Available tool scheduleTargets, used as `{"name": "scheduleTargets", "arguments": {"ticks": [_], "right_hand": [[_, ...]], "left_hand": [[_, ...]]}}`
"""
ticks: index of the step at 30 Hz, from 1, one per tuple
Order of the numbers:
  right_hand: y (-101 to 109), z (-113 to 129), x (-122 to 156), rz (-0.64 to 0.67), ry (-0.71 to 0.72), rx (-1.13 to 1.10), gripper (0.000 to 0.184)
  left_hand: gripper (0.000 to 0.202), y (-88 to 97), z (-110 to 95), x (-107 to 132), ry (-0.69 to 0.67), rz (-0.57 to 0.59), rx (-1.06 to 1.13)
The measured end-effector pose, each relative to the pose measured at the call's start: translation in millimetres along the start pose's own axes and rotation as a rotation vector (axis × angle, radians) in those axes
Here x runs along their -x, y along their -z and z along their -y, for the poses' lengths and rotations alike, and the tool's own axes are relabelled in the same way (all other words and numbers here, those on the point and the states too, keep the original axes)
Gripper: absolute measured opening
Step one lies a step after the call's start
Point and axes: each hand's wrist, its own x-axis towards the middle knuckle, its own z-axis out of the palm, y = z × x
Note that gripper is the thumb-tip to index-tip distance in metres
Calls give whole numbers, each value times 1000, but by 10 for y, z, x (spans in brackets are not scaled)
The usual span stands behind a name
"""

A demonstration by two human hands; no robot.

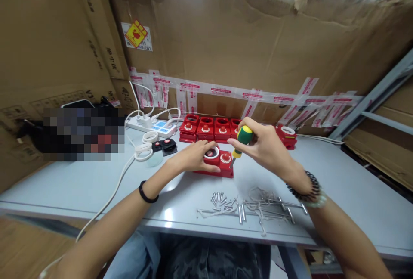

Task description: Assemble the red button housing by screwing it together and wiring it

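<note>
Left hand (pixel 196 156): curled over my red button unit (pixel 222 166), bracing it flat.
Right hand (pixel 267 145): closed around screwdriver (pixel 242 137), tip angled into that unit.

This is looking like a small assembly workshop: taped cardboard sheets (pixel 258 42) are walling a grey worktop (pixel 338 193), with red switch boxes (pixel 206 129) lining up, screws (pixel 222 201) lying loose, and a power strip (pixel 158 127) sitting behind.

The desk (pixel 348 184) is bare at the right. A row of red boxes (pixel 206 128) and the cardboard wall (pixel 258 46) close the back, loose screws (pixel 251 208) cover the front, and a white cable (pixel 112 193) crosses the left.
</note>
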Motion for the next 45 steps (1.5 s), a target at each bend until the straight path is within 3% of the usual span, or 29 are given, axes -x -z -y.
{"name": "scheduleTargets", "arguments": {"ticks": [2,4,6,10,12,14,19,21,26,38,45], "right_hand": [[-85,8,-9,-113,-58,125,25],[-100,11,-3,-130,-63,170,24],[-30,3,13,-45,-15,68,23],[193,-36,27,266,133,-225,34],[231,-52,19,318,141,-259,30],[187,-59,8,247,97,-227,24],[-101,-17,-13,-153,-98,-44,22],[-183,20,-12,-227,-126,27,24],[-225,58,-2,-286,-93,109,18],[-216,-172,-67,-396,-109,101,15],[-34,-198,-117,-413,-109,39,20]], "left_hand": [[74,-7,9,-1,0,-2,-5],[74,-11,14,-3,-2,-2,-6],[73,-8,15,-3,-5,-2,-3],[70,6,9,-2,-2,4,9],[70,8,5,-1,3,4,12],[72,6,0,1,6,-4,9],[73,-8,-9,2,11,-7,-15],[74,-11,-12,2,17,-6,-31],[77,25,-41,37,25,-9,-65],[74,18,-188,52,-18,-80,-161],[72,-1,-243,46,-48,-130,-85]]}}
